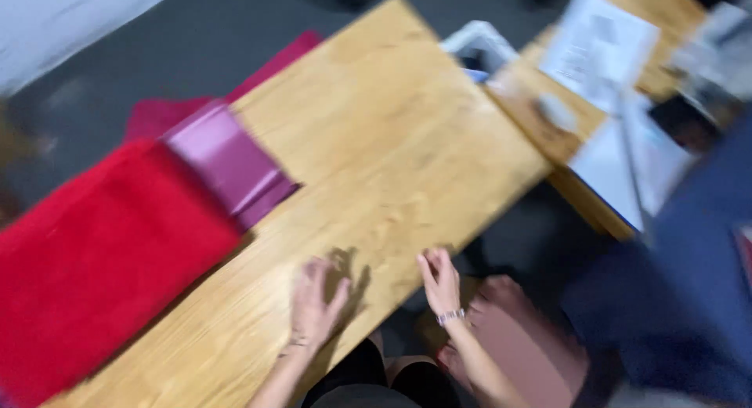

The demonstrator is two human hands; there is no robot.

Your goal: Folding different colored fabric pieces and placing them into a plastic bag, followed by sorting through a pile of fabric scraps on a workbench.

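My left hand [315, 305] lies flat on the wooden table [392, 134] near its front edge, fingers spread and holding nothing. My right hand [440, 281] rests at the same edge a little to the right, fingers together and extended, with a bracelet on the wrist; nothing is in it. A folded purple cloth [229, 161] lies on the table's left part, partly over a large red cloth [94, 259] that hangs past the left edge. The whole picture is blurred by motion.
A second wooden table [548, 134] at the right carries white papers [599, 44] and a dark flat object [689, 122]. A white bin [482, 48] stands between the tables. A blue cloth shape [689, 298] fills the right side. A pinkish shape [521, 337] sits below my right wrist.
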